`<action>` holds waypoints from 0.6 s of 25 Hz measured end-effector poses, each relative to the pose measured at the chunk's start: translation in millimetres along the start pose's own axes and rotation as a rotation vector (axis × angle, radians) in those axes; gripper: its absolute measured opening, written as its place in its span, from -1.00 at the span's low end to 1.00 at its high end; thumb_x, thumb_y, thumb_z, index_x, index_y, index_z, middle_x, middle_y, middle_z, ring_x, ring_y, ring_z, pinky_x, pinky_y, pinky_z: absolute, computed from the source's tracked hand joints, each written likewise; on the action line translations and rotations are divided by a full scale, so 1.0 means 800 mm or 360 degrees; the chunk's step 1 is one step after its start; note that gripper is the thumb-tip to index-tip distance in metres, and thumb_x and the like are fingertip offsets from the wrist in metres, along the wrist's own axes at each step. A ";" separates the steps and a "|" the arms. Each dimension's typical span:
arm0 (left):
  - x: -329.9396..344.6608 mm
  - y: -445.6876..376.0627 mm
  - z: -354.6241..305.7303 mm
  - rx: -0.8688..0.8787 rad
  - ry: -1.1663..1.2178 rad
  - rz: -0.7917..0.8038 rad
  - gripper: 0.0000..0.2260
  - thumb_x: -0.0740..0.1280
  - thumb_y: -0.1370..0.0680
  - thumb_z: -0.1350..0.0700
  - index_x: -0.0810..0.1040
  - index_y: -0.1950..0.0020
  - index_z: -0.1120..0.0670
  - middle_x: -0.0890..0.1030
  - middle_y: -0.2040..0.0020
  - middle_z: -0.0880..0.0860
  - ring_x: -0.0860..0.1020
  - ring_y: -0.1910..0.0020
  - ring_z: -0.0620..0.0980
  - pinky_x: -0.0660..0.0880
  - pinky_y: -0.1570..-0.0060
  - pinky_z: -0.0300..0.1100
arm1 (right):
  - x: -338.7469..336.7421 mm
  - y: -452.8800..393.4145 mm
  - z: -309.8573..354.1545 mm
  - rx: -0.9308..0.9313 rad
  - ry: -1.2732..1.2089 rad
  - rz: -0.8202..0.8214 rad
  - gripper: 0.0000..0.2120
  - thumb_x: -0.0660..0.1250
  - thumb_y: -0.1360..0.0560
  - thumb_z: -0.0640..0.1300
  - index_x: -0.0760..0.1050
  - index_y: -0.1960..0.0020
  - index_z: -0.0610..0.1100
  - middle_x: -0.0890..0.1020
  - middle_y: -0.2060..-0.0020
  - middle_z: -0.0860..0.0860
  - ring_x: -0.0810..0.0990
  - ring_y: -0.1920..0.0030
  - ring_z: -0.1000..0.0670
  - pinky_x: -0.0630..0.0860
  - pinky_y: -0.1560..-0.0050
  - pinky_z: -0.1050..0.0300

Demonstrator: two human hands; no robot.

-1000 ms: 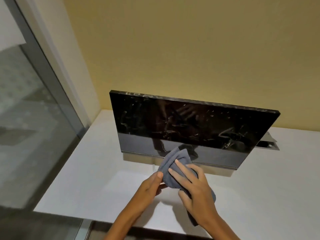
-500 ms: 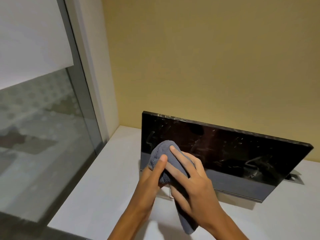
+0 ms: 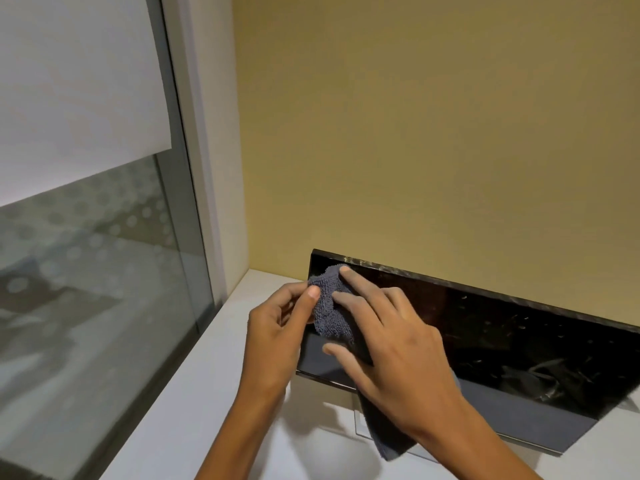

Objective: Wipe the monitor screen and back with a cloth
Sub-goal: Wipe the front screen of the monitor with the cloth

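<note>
Finding: my cloth has climbed from the bottom bezel, where it sat a second ago, to the upper left corner of the monitor [image 3: 485, 341]. The grey terry cloth [image 3: 330, 306] now lies bunched against the glass just below the top edge, its loose tail hanging down past the lower bezel toward the white desk [image 3: 180, 410].

Grip: my right hand [image 3: 391, 344] lies flat over the cloth with fingers straight and spread, index tip near the top edge, pressing the cloth onto the screen. My left hand [image 3: 280, 327] pinches the cloth's left fold between thumb and curled fingers at the monitor's left edge.

Screen condition: specks and streaks show across the right half of the dark glass; that area looks untouched. The corner under the cloth cannot be judged.

Assessment: the front wipe appears to be starting from the top left, so the task is at an early stage. The back of the monitor, facing the yellow wall [image 3: 415, 133], is not yet addressed and is out of sight. The frosted window [image 3: 86, 271] stands to the left
</note>
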State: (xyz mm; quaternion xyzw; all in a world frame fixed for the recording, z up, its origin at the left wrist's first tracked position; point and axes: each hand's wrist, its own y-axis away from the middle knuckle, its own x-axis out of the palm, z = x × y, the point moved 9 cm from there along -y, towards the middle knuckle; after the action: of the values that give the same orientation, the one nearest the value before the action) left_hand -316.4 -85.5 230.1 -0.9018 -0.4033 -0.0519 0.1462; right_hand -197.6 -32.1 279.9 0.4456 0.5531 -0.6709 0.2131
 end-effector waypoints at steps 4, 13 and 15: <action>-0.006 -0.016 0.004 -0.0027 0.0069 0.0117 -0.81 0.22 -0.59 0.19 0.62 -0.06 0.15 0.69 0.06 0.08 0.64 0.03 -0.02 0.54 0.04 -0.28 | 0.012 -0.013 0.007 -0.0055 0.0055 -0.0076 -0.52 0.29 -0.44 -0.11 0.39 -0.35 0.07 0.47 -0.33 0.06 0.46 -0.27 -0.05 0.53 0.36 0.20; -0.014 -0.068 0.023 0.0130 -0.0425 0.0003 -0.67 0.16 -0.62 0.05 0.35 -0.38 -0.12 0.48 -0.27 -0.26 0.36 -0.27 -0.38 0.27 -0.20 -0.45 | -0.009 -0.082 -0.017 0.0297 0.0467 -0.0245 -0.46 0.47 -0.27 -0.35 0.57 -0.19 0.01 0.60 -0.16 -0.05 0.54 -0.08 -0.18 0.31 0.45 0.19; -0.005 -0.081 0.030 0.0077 -0.0463 0.0084 -0.62 0.12 -0.63 0.03 0.22 -0.45 -0.13 0.42 -0.32 -0.29 0.31 -0.29 -0.38 0.20 -0.19 -0.49 | 0.023 -0.095 -0.018 0.0307 0.0528 -0.0121 -0.46 0.50 -0.20 -0.33 0.60 -0.14 -0.02 0.63 -0.09 -0.08 0.56 0.00 -0.18 0.27 0.46 0.19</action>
State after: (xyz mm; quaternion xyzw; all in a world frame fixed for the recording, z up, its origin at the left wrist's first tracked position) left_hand -367.6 -40.3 220.9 -0.9064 -0.3974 0.0930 0.1092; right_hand -261.1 7.4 306.3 0.5473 0.5302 -0.6457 0.0498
